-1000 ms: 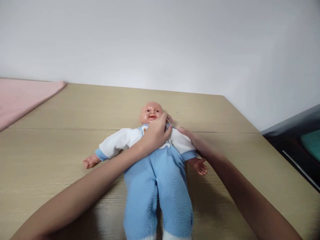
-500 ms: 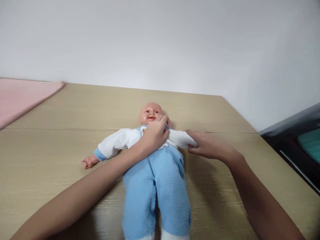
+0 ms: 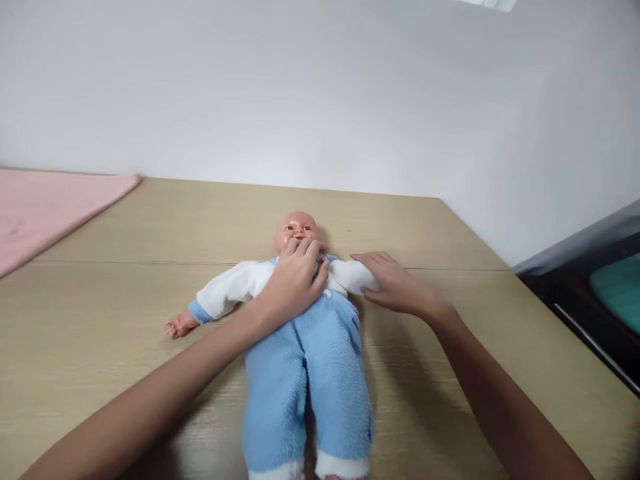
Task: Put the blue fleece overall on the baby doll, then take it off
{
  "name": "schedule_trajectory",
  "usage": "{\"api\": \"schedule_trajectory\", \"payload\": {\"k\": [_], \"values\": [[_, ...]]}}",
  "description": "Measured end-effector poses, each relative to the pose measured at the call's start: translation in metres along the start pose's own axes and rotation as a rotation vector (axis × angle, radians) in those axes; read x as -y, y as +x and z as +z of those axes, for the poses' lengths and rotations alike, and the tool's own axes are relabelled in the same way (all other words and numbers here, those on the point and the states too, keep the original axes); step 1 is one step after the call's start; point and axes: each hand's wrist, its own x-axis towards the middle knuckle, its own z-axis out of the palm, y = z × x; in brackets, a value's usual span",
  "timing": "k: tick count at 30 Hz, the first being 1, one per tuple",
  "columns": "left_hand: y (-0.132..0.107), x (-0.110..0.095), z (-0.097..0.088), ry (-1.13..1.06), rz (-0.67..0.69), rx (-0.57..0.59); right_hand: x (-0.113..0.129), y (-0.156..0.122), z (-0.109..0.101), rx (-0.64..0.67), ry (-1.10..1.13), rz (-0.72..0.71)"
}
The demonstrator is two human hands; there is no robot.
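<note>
Hands both on the doll [image 3: 330, 340], head view: left hand [image 3: 296, 277] curled over its upper chest, fingertips by the mouth, can't tell if it pinches fabric; right hand [image 3: 393, 283] has the doll's white sleeve [image 3: 346, 275] between thumb and fingers, hiding the cuff end. Doll lies face up on the desk [image 3: 115, 293], legs toward the camera, other arm stretched out. Relative to doll: pink cloth [image 3: 55, 210] well to the left, wall [image 3: 300, 100] beyond the head, dark object with teal patch [image 3: 617, 290] far right.
</note>
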Motion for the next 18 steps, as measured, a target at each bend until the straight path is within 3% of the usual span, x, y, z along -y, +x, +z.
{"api": "schedule_trajectory", "payload": {"k": [4, 9, 13, 18], "values": [[-0.024, 0.003, -0.014, 0.017, 0.035, -0.044, 0.033, -0.005, -0.005, -0.162, 0.004, -0.051], [-0.051, 0.009, -0.024, -0.067, 0.049, 0.013, 0.070, -0.014, -0.001, -0.082, 0.189, 0.086], [-0.055, 0.013, -0.024, -0.114, 0.022, 0.046, 0.068, -0.013, 0.008, -0.065, 0.294, 0.131], [-0.056, 0.016, -0.020, -0.120, 0.000, 0.060, 0.054, -0.010, 0.010, 0.139, 0.585, 0.123]]}}
